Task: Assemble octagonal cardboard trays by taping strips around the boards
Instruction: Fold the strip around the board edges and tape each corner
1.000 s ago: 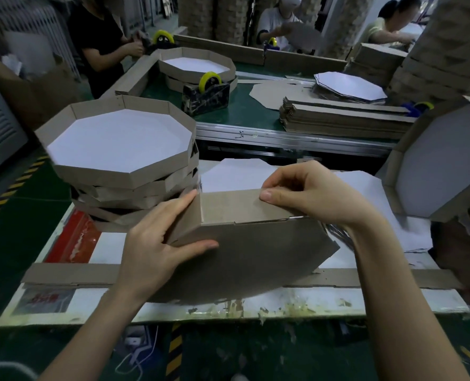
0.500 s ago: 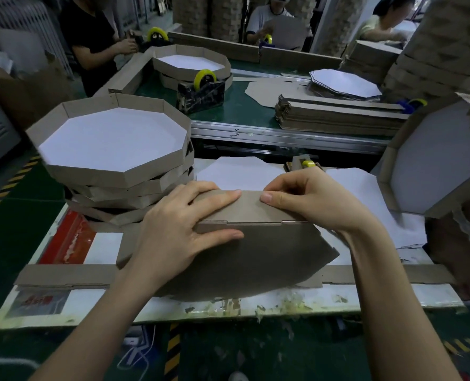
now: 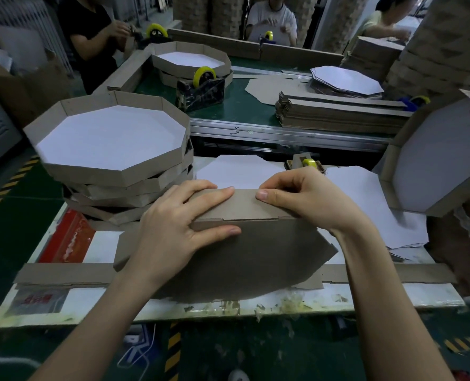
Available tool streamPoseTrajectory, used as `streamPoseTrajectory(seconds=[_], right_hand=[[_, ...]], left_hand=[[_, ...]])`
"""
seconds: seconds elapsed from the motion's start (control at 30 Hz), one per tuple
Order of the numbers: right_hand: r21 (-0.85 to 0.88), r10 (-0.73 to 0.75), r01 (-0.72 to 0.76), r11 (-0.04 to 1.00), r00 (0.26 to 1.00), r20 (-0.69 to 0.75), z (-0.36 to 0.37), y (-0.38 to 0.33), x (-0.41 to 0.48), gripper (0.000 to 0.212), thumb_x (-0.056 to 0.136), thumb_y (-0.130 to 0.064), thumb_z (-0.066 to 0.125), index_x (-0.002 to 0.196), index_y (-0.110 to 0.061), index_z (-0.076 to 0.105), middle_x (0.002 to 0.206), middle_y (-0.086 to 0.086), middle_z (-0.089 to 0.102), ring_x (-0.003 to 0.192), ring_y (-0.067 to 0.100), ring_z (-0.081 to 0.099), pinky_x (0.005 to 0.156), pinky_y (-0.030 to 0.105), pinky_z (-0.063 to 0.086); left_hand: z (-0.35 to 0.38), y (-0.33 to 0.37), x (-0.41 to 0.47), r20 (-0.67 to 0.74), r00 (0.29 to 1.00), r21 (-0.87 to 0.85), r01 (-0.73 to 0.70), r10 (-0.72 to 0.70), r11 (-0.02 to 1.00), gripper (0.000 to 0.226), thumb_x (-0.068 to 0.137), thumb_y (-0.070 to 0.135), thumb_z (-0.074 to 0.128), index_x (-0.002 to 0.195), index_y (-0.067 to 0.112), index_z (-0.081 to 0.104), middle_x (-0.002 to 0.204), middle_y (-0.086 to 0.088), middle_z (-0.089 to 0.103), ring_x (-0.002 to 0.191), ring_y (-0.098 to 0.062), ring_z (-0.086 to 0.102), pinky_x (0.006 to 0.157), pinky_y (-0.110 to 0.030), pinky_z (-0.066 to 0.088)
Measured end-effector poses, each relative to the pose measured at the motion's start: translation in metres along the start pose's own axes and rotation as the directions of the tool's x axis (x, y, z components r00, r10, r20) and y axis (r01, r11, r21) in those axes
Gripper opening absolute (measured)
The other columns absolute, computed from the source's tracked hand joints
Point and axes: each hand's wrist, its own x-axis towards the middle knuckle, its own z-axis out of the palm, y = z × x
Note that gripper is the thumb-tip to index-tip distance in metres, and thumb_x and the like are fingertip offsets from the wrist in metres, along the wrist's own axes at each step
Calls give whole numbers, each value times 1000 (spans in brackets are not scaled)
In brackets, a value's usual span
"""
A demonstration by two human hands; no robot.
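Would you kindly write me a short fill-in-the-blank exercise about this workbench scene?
The stack of finished trays stands on the person's ____ side.
The tape roll on the black dispenser is ____.
The left hand presses the cardboard strip while the right hand pinches it, ____ in front.
Missing words: left, yellow, thumb.

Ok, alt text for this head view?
Left hand presses and right hand pinches a cardboard strip against the edge of a tilted octagonal board on the worktable. Finished trays are stacked at left.
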Motion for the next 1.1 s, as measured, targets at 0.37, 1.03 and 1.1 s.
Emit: streamPoseTrajectory(seconds=[0.37,1.03,1.1], right_hand=[[-40,5,-5,999,1000,7,-3,4,-4,9,89,-28,71,84,-22,75,70,-12,70,65,-1,59,63,12,47],[220,226,-154,963,907,-355,-35,63,43,10,93,-21,66,87,-18,74,76,-6,68,70,5,62,53,18,51],[305,386,-263,915,789,-478,-52,103,60,16,95,-15,57,100,-12,71,81,-1,63,76,14,59,65,34,61]], left_hand=[[16,-5,-5,-36,998,-26,-43,42,999,52,81,60,54,126,34,58,121,-2,60,109,-21,56,88,-39,50],[32,28,29,112,993,-71,-37,45,997,30,84,50,57,110,42,70,126,9,63,120,-15,49,99,-46,42],[34,27,32,95,995,-77,-18,26,997,30,84,49,58,110,42,70,126,9,63,122,-15,48,100,-49,41]])
